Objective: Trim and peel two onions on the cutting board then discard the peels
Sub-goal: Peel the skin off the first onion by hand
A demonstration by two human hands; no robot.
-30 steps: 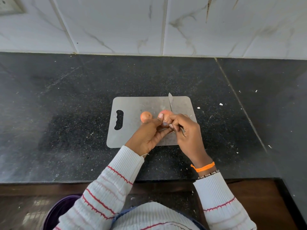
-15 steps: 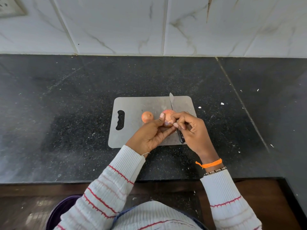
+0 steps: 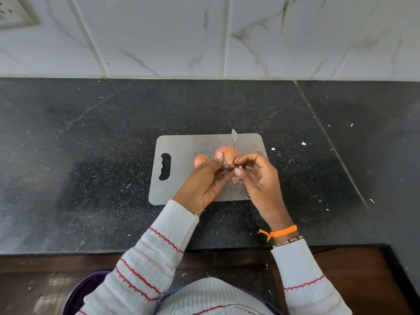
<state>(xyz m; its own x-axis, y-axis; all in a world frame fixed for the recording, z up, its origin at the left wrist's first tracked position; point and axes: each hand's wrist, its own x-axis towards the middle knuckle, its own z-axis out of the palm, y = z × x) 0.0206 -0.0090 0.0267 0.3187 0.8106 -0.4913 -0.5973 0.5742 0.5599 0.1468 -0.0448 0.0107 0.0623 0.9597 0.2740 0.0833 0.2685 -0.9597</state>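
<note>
On the dark tabletop [image 3: 91,155] lies a grey cutting board [image 3: 181,146]; a small onion [image 3: 200,159] rests there. Left hand [image 3: 204,180] grasps the larger onion [image 3: 229,153]; right hand [image 3: 259,176] pinches its peel [image 3: 236,179], knife [image 3: 234,140] behind.

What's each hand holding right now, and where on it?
Left hand grips the bigger onion round its near side, thumb on top. Right hand pinches a strip of peel at the onion's near end. The knife lies unheld.
</note>
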